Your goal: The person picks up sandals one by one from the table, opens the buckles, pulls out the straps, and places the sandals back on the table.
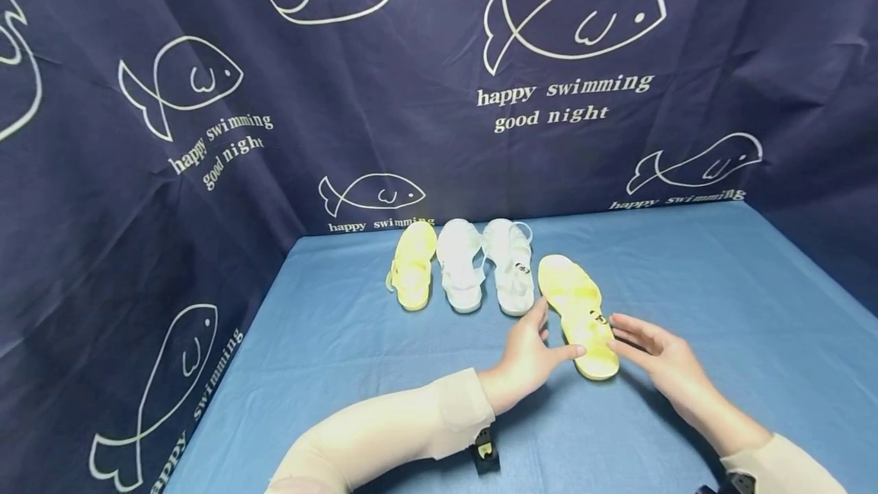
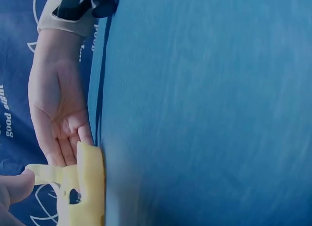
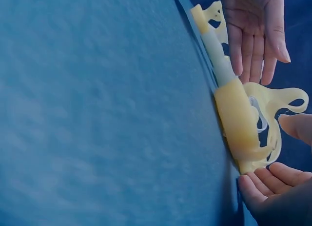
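Note:
A yellow sandal (image 1: 595, 360) with a dark charm on its strap lies sole-down and slightly slanted on the blue table, between both hands. On its left side, my left hand (image 1: 528, 353) has its fingers stretched and its thumb over the near part of the sandal. My right hand (image 1: 661, 357) is along the right edge, fingers extended close to the strap. In the right wrist view, right fingertips are right at one end of the sandal (image 3: 236, 118), thumb raised apart from them. The left wrist view shows the left thumb (image 2: 17, 187) overlapping a strap.
Further back stand another yellow sandal (image 1: 414, 273) and two white sandals (image 1: 461, 273), side by side with their lengths roughly parallel. A dark blue curtain (image 1: 439, 113) with fish prints borders the blue table (image 1: 720, 288) at the back and sides.

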{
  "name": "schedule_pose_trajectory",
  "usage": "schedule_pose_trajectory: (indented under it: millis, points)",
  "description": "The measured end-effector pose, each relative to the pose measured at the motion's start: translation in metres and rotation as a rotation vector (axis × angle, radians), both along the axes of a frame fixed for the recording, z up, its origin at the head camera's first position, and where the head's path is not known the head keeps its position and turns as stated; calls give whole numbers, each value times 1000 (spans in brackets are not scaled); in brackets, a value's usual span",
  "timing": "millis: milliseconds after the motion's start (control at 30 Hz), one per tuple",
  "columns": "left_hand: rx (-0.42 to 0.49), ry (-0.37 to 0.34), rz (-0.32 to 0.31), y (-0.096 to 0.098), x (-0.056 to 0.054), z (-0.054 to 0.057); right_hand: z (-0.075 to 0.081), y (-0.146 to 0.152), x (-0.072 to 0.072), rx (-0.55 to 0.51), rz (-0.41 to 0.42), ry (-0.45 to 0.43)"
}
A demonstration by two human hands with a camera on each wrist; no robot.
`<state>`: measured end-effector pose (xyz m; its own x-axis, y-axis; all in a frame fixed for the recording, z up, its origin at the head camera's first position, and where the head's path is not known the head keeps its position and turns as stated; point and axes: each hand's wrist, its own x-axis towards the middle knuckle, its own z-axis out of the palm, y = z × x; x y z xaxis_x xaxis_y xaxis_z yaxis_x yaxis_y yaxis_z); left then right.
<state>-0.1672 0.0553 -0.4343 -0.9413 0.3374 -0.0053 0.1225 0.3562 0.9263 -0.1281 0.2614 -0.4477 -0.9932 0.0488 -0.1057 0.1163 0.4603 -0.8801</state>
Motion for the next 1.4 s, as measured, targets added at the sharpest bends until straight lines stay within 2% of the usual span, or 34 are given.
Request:
schedule_pose_trajectory:
  millis: [167,300,433,567,700,833,967,1200,1400]
  points:
    - [111,-145,53,-1,4,-5,-2,-3,3,-45,26,-20]
    - [169,-188,66,0,5,-7,-2,-4,4,-25,36,-35]
    - [204,-198,64,2,6,-8,-3,-5,5,-5,48,-15]
    - [198,-183,60,4,7,-9,-4,-5,6,-30,62,1]
    - [203,-165,58,6,7,-10,-2,-6,6,-50,69,-21]
    - [255,-199,66,8,7,-11,0,-8,6,-31,58,-44]
    - [299,-226,72,10,5,-11,0,-11,5,-30,35,-20]
    - [296,-227,88,14,2,-14,1,-13,4,-40,13,-5]
    - [300,-221,94,19,-6,-16,2,-13,-2,-60,4,-9]
